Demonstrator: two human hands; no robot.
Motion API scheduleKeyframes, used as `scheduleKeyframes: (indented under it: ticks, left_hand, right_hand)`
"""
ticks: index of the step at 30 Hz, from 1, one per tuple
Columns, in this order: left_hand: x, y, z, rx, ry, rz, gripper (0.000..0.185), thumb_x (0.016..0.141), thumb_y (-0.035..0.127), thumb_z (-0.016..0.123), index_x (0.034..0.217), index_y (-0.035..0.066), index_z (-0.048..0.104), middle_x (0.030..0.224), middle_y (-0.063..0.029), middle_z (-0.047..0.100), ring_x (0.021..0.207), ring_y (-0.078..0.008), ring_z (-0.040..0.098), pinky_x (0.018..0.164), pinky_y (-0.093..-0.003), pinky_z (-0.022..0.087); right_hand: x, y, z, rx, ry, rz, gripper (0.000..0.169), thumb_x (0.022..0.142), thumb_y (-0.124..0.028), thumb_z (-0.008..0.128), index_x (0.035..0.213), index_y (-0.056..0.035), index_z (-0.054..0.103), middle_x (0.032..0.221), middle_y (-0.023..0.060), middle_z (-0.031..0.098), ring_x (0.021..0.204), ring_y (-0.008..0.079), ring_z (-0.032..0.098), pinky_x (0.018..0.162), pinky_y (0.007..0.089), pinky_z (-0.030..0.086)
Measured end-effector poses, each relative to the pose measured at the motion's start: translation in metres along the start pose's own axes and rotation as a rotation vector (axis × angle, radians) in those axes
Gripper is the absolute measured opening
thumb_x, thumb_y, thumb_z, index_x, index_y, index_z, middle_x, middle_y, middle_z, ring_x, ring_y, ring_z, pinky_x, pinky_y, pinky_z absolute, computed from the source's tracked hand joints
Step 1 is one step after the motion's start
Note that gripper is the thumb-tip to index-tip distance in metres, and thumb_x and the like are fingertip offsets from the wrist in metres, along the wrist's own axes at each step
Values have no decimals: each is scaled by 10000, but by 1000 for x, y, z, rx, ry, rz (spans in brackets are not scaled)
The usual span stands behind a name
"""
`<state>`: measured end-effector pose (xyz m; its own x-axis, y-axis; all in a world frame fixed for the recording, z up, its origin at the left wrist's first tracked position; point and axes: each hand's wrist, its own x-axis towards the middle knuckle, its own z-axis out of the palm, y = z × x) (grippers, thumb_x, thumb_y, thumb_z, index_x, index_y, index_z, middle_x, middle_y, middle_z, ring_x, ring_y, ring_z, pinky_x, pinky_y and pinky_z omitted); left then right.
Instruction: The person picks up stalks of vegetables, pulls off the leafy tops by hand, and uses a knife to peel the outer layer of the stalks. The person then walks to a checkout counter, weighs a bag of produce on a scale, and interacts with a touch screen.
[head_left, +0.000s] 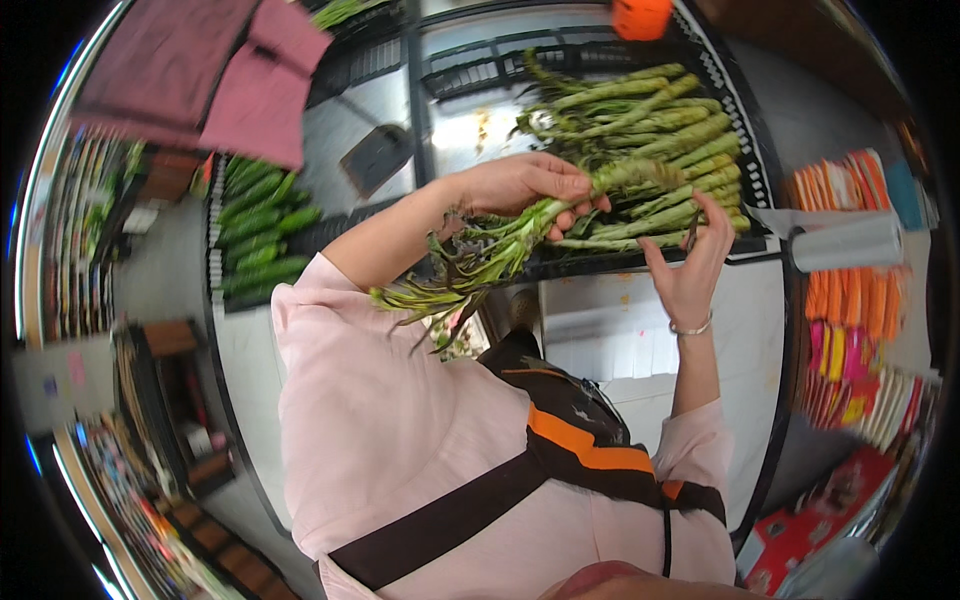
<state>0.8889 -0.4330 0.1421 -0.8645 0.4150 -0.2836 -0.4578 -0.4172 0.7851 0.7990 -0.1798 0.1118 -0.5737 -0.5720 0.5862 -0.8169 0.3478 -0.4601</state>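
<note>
My left hand (551, 187) grips one celtuce stalk (637, 174) around its middle, thumb on top. The stalk's thick end points right, over the crate. Its wilted green and purplish leaves (480, 259) hang to the left, in front of my forearm. My right hand (694, 259), with a bracelet at the wrist, is raised by the crate's near right corner, thumb and index finger apart. A thin dark leaf piece (691, 231) shows against its fingers; whether it is held is unclear. Beneath both hands, many celtuce stalks (660, 112) lie side by side in a black plastic crate (600, 262).
Cucumbers (259, 232) fill a crate section at left, near a pink panel (262, 82). A roll of clear plastic bags (847, 241) projects at right, before orange packets (851, 300). An orange container (641, 16) stands at the back. Stocked shelves (82, 232) line the left.
</note>
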Motion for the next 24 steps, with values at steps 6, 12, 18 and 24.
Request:
scheduleKeyframes:
  ticks: [6,12,18,24]
  left_hand:
    - [-103,-90,93,-440,241,-47,472,946,344,524,1165,-74,533,784,14,530,589,-42,491,484,-181,456]
    - [-180,-217,140,-439,729,141,548,976,461,341,1053,-16,600,724,13,564,674,-130,627,624,-298,571]
    - [-192,-310,202,-292,1543,762,366,937,187,512,1257,23,444,1078,-65,517,1049,-175,526,886,-352,466]
    - [-184,-334,204,-350,1685,1010,412,886,159,633,1240,31,464,1155,-61,545,1024,-147,534,847,-313,470]
  right_hand:
    - [-56,-5,39,604,-347,-143,465,723,-61,750,1102,13,491,889,98,576,667,198,513,598,274,437]
    - [-161,-56,61,1029,-825,50,332,819,-58,662,805,-41,331,819,111,579,700,168,574,630,278,465]
    - [-205,-75,74,1246,-1394,426,347,848,-58,618,802,-80,274,938,138,581,790,179,627,674,285,502]
    - [-215,-99,76,1224,-1566,440,353,850,-84,640,816,-79,289,953,162,587,804,198,633,692,296,521]
